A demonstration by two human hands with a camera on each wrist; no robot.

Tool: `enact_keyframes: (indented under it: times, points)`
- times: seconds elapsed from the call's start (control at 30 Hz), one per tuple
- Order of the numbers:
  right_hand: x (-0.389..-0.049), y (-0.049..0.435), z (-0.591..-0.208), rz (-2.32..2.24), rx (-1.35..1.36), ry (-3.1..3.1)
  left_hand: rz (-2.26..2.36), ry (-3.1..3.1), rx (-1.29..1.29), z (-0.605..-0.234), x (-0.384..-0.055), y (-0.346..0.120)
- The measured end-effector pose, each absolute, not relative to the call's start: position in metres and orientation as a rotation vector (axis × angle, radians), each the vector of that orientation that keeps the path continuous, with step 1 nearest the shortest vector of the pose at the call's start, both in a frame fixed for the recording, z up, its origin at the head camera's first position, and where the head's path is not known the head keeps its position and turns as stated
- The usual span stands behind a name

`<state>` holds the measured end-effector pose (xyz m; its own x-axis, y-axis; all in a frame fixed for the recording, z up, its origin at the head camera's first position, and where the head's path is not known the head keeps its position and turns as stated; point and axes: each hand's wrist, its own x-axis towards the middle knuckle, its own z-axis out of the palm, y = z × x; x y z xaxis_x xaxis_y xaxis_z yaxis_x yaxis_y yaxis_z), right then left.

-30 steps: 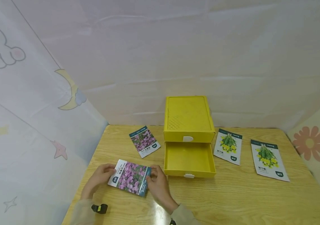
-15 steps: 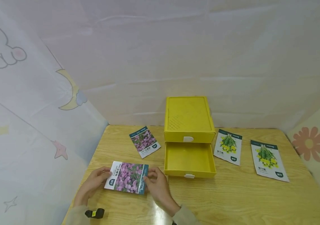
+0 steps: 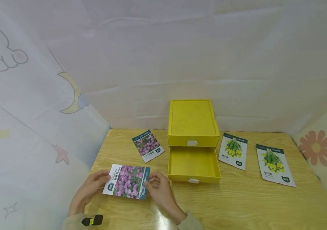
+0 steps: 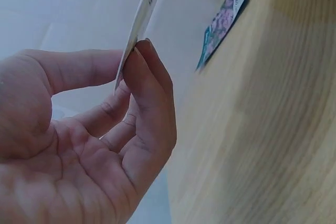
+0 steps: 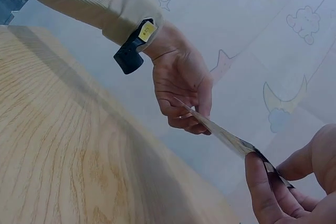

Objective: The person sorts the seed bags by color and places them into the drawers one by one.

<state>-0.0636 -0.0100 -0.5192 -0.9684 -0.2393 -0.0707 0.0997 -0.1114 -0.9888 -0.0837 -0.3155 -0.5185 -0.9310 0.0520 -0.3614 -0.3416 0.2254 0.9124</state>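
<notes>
Between my two hands is a seed packet (image 3: 127, 181) with pink-purple flowers, a white end and a dark teal end. My left hand (image 3: 92, 187) pinches the white end between thumb and fingers; the left wrist view shows the packet edge-on in that pinch (image 4: 134, 40). At the teal end, my right hand (image 3: 160, 190) grips the packet with its thumb on top. From the right wrist view the packet (image 5: 223, 136) spans the gap between both hands, raised off the table. A second pink-flower packet (image 3: 148, 146) lies on the table behind it.
A yellow two-drawer box (image 3: 193, 118) stands at the back, its lower drawer (image 3: 193, 161) pulled out with nothing inside. To its right lie two yellow-flower packets, a nearer one (image 3: 233, 151) and a farther one (image 3: 275, 164). Fabric walls border the wooden table (image 3: 238, 204).
The held packet has shifted left and turned a little, so its long edges lie more level. My left hand moved left with it, while the right hand moved only slightly.
</notes>
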Motion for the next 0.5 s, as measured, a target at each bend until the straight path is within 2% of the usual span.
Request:
enact_keyframes:
  times: [0.23, 0.5]
  points:
    - [-0.061, -0.007, -0.505, -2.204, -0.217, 1.876, 1.749, 2.204, -0.239, -0.500, -0.079, -0.315]
    - [-0.064, -0.006, -0.509, -2.230, -0.253, 1.859, 1.757, 2.223, -0.269, -0.482, -0.075, -0.310]
